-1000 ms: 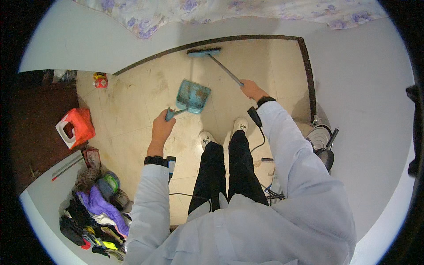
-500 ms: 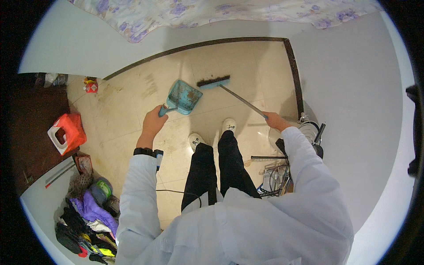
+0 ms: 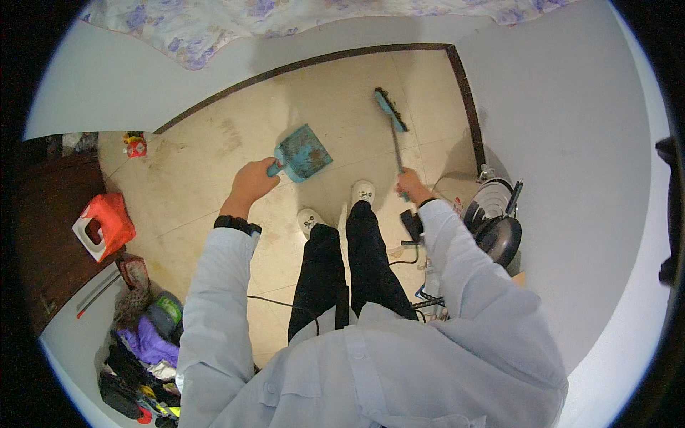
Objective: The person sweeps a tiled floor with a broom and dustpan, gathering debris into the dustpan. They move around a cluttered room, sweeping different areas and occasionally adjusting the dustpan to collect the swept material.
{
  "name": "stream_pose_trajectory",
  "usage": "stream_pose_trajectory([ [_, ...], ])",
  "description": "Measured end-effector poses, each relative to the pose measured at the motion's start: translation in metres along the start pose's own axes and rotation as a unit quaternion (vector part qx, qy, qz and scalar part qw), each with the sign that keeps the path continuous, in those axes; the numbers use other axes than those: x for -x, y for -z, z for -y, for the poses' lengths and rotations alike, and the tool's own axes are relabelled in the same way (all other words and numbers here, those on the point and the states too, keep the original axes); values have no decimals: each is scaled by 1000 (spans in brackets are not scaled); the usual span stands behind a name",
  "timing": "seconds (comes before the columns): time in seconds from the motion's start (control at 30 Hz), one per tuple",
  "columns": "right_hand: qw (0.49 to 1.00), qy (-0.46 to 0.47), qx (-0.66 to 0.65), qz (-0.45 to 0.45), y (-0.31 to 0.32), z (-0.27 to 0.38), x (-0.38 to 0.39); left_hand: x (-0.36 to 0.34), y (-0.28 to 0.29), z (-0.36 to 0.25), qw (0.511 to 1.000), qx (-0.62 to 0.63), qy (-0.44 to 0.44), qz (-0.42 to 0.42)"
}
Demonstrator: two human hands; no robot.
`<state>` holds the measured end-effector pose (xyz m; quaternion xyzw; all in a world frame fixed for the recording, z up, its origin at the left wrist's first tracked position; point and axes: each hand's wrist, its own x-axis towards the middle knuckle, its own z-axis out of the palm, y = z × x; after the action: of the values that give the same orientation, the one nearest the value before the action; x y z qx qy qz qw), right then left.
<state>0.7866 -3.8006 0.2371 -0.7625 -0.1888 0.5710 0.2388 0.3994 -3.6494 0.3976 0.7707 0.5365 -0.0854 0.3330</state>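
Observation:
My left hand (image 3: 251, 184) is closed round the short handle of a blue, dirt-streaked dustpan (image 3: 308, 150), whose flat pan is over the tiled floor beyond my feet. My right hand (image 3: 414, 184) grips the long metal broom handle (image 3: 397, 148). The broom's blue head with dark, dusty bristles (image 3: 389, 108) is turned lengthwise, right of the dustpan and apart from it. My white shoes (image 3: 362, 192) stand below the two tools.
A dark skirting (image 3: 465, 85) edges the walls. Pans (image 3: 496, 242) and wire racks lie by my right leg. At left are a red-and-white jug (image 3: 110, 225), a small red item (image 3: 135, 146) and a heap of clothes (image 3: 150, 339). A floral cloth hangs above (image 3: 193, 28).
The broom head has moved right and swung from crosswise to lengthwise, and my right hand has shifted left since half a second ago. The dustpan is turned slightly more to the right.

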Motion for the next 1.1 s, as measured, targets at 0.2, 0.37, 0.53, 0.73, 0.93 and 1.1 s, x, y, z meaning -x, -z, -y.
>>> stream_pose_trajectory([
  [0.2,994,4,58,89,-61,-4,83,-18,3,-11,999,-9,-19,-24],
  [0.37,980,-104,-57,160,-43,29,143,-24,-1,-23,999,-14,-18,-37],
  [0.53,969,-136,-124,163,-12,34,176,-17,-1,-17,999,-17,-17,-27],
  [0.73,985,-99,-136,43,25,25,155,-3,-3,-9,999,-24,-14,-22],
  [0.93,989,-109,-105,-5,30,6,86,23,-2,5,999,-41,-13,13],
  [1.1,982,-99,-155,49,-43,3,102,34,-8,16,1000,-7,13,24],
])
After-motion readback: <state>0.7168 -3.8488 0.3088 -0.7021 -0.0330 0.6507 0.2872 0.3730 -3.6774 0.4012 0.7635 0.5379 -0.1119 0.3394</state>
